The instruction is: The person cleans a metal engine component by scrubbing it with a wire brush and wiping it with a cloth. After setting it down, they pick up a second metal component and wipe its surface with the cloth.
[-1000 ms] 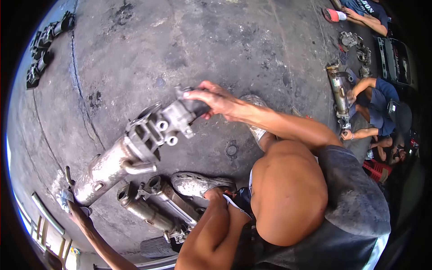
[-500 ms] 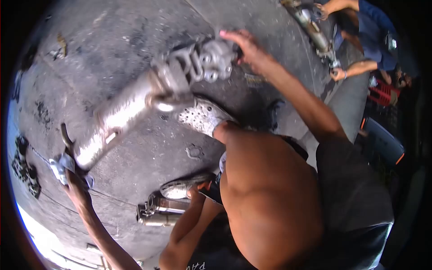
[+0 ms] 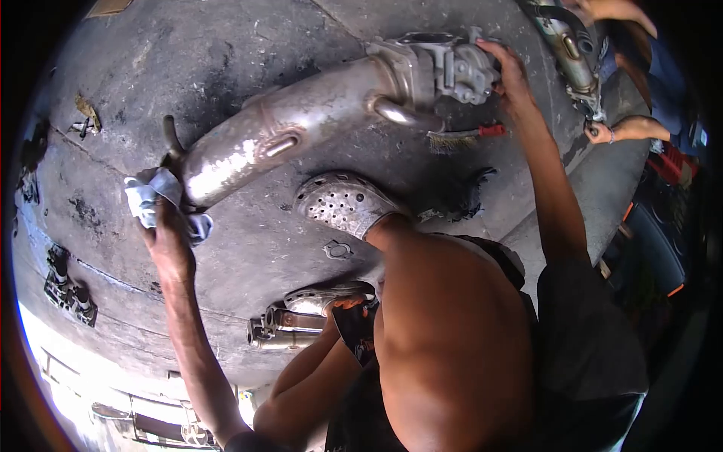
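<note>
Both hands [image 3: 167,239] [image 3: 512,75] on metal pipe assembly [image 3: 301,128] — lifted.

Both hands gripping metal exhaust part [image 3: 301,128], left hand [image 3: 169,233] with rag [image 3: 151,197], right hand [image 3: 512,75]

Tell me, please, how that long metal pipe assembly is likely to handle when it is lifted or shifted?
Probably heavy and fully rigid: the pipe assembly looks like thick metal and needs the left hand and the right hand, one at each end. Its rounded body might roll, though the blocky valve housing should resist that.
</note>
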{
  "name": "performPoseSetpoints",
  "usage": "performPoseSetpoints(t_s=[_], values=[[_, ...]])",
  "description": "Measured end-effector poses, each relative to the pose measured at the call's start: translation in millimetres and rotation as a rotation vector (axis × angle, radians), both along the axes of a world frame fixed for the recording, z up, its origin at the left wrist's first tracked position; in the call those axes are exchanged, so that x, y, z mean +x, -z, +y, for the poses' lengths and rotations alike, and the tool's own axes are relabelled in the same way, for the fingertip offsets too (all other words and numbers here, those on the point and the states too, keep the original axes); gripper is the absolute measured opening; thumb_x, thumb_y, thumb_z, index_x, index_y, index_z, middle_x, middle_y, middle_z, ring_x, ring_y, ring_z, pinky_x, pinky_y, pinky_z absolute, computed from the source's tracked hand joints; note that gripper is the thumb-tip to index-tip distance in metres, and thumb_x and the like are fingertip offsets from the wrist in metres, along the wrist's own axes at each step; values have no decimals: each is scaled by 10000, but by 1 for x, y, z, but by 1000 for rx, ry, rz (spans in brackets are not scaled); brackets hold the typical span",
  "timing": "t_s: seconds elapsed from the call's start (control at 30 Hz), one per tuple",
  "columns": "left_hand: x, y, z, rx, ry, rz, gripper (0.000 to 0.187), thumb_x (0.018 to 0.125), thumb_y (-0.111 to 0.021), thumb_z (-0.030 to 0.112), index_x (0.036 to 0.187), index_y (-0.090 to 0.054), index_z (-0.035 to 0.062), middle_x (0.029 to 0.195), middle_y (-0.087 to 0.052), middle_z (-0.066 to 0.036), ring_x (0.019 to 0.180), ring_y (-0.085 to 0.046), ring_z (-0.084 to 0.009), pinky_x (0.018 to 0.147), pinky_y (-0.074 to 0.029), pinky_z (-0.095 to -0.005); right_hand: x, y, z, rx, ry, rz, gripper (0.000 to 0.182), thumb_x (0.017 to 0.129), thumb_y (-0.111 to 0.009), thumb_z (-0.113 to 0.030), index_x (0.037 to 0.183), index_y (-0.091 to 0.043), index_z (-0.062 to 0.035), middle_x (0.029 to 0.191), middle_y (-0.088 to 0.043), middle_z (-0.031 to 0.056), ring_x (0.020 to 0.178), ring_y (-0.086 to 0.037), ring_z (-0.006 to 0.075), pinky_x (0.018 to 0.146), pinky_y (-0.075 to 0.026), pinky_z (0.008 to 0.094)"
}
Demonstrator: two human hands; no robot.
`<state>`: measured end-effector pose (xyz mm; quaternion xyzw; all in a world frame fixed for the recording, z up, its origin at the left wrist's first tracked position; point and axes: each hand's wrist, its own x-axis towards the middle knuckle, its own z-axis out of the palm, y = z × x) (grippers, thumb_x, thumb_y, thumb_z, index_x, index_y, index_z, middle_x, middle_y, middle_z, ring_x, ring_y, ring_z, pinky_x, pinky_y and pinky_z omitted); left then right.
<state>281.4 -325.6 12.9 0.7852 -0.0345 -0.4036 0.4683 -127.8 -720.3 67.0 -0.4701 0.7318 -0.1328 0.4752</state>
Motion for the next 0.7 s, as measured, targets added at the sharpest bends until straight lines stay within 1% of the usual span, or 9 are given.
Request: performPoseSetpoints(t_s=[0.03, 0.07, 0.17, 0.23, 0.3, 0.37, 0.6, 0.63, 0.7], values=[[-9, -1, 1, 45, -30, 3, 568, 1054, -580, 312, 1477, -449, -43, 1342, -606, -174, 1186, -609, -230, 998, -493, -372, 0, -1, -5, -13, 6, -27, 395, 808, -756, -415, 1052, -730, -106, 960, -687, 45, 830, -647, 188, 676, -500, 329], [-19, -8, -2, -1, 0, 34, 437, 1062, -555, 289, 1390, -571, 1, 1256, -643, -81, 1121, -609, -168, 965, -479, -328, -8, 8, -16, 12, -15, -137, 391, 817, -748, -411, 1051, -735, -98, 951, -696, 48, 849, -655, 190, 732, -518, 330], [-47, -21, 4, -6, -26, 120, 357, 1053, -565, 297, 1306, -604, 47, 1059, -644, -18, 886, -595, -101, 741, -493, -270, -15, 22, -47, -15, -179, -33, 379, 829, -741, -403, 1044, -731, -92, 942, -699, 44, 866, -651, 192, 783, -516, 336], [-69, -15, 19, -17, -121, 47, 295, 1044, -581, 302, 1217, -591, 63, 832, -586, 26, 682, -519, -67, 594, -423, -241, 5, 23, -55, 93, -121, -18, 369, 840, -731, -401, 1034, -730, -87, 947, -700, 43, 885, -648, 191, 808, -511, 335], [-79, -26, 40, 170, -78, 230, 559, 1059, -574, 326, 1471, -451, -31, 1248, -623, -116, 1046, -605, -175, 921, -501, -342, 22, 22, -56, 141, -157, 13, 361, 852, -720, -401, 1026, -729, -85, 953, -703, 43, 896, -647, 190, 819, -509, 336], [-98, -25, 56, 192, -167, 273, 571, 1056, -579, 325, 1497, -434, -7, 1348, -567, -141, 1120, -598, -204, 1016, -478, -376, 31, 19, -59, 137, -308, 57, 357, 865, -706, -405, 1021, -729, -85, 961, -706, 43, 900, -647, 191, 816, -511, 337], [-149, -15, 95, 180, -373, 274, 705, 1032, -622, 248, 1593, -246, 44, 1411, -528, -152, 1253, -521, -231, 1095, -403, -381, 50, 36, -58, 217, -581, 148, 335, 925, -627, -413, 984, -725, -98, 928, -691, 15, 890, -635, 171, 818, -503, 341], [-153, -18, 86, 141, -456, 175, 484, 1018, -631, 268, 1416, -523, 15, 1259, -623, -83, 1107, -589, -183, 985, -468, -345, 57, 28, -53, 154, -690, 224, 344, 934, -612, -424, 983, -725, -102, 934, -687, 11, 902, -631, 166, 827, -500, 336], [-150, -11, 86, 217, -467, 277, 505, 1010, -642, 260, 1429, -506, 13, 1267, -622, -84, 1126, -587, -182, 996, -466, -346, 53, 30, -62, 158, -809, 296, 369, 946, -592, -449, 988, -723, -106, 948, -680, 3, 919, -619, 156, 845, -494, 328]])
